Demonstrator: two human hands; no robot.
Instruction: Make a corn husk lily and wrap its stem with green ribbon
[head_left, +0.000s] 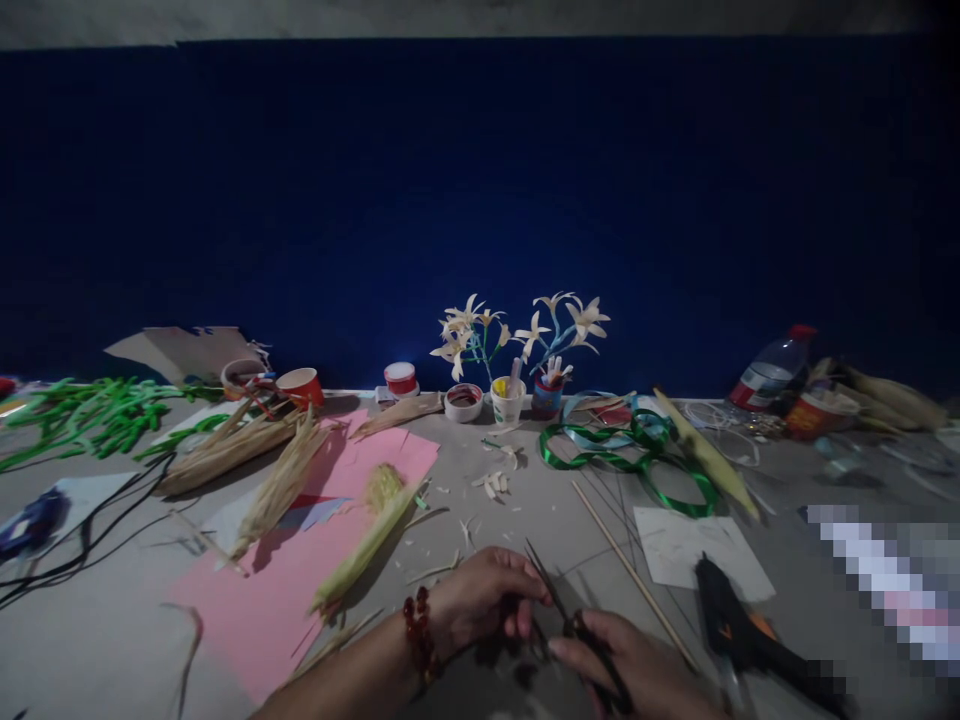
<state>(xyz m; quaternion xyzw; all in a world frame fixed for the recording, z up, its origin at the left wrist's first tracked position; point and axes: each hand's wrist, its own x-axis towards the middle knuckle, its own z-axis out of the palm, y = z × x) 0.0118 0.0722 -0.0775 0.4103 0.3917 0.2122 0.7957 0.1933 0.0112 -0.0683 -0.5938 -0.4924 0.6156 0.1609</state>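
My right hand [626, 650] grips a pair of dark scissors [555, 588], whose blades point up and away from me. Close to the blades, my left hand [491, 592] has its fingers curled in, with a red bead bracelet on the wrist. What those fingers pinch, if anything, is too dark to make out. Small pale scraps [495, 486] lie on the grey tabletop beyond my hands. To the right of the scissors runs a thin wooden stick [630, 565]. A corn husk [367, 545] lies left of my left hand, partly over pink paper [251, 610].
Pale handmade flowers [469, 325] stand at the back, above a white cup [508, 402]. Green ribbon [592, 458] loops behind a white sheet [690, 545]. A black glue gun [731, 620] lies right. Dry husks [232, 450] and green fuzzy stems [112, 420] spread left; a bottle [772, 370] leans far right.
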